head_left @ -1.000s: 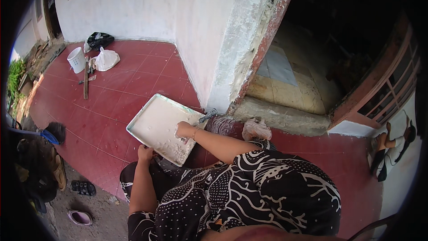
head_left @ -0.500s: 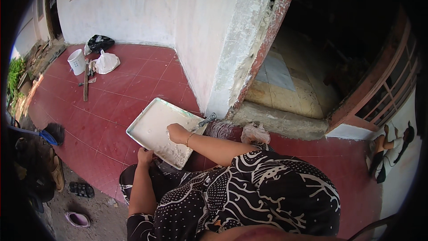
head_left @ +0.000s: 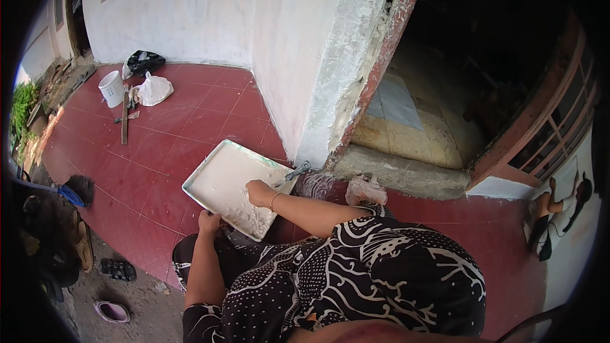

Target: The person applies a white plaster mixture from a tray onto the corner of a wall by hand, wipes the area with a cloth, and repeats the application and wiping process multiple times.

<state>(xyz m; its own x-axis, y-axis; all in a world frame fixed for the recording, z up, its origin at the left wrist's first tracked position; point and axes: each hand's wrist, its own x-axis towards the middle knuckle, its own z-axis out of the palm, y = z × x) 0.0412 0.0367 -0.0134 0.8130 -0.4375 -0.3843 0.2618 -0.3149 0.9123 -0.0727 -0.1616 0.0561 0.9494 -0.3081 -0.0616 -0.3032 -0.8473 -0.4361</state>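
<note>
A shallow rectangular tray (head_left: 202, 169) with a pale green-tinged rim slants in front of me, holding a creamy white wet mix (head_left: 229, 181) that turns lumpy near its lower corner. Around the tray's near left edge, my left hand (head_left: 209, 221) is closed in a grip. My right hand (head_left: 259, 193) is closed too, low over the mix at the tray's right side; whatever its fingers hold is hidden. A tool with a blue-grey handle (head_left: 298, 170) rests across the tray's right corner, its other end reaching toward my right wrist.
Behind the tray stands a white wall corner (head_left: 311, 133) beside a doorway with a rough sill (head_left: 400, 174). A crumpled plastic bag (head_left: 366, 190) lies right of the tray. Farther left are a white bucket (head_left: 112, 89), a wooden strip (head_left: 125, 117) and bags (head_left: 154, 91). Sandals (head_left: 117, 270) lie lower left.
My right hand has shifted slightly to the right over the mix. My left hand keeps its grip on the tray's edge.
</note>
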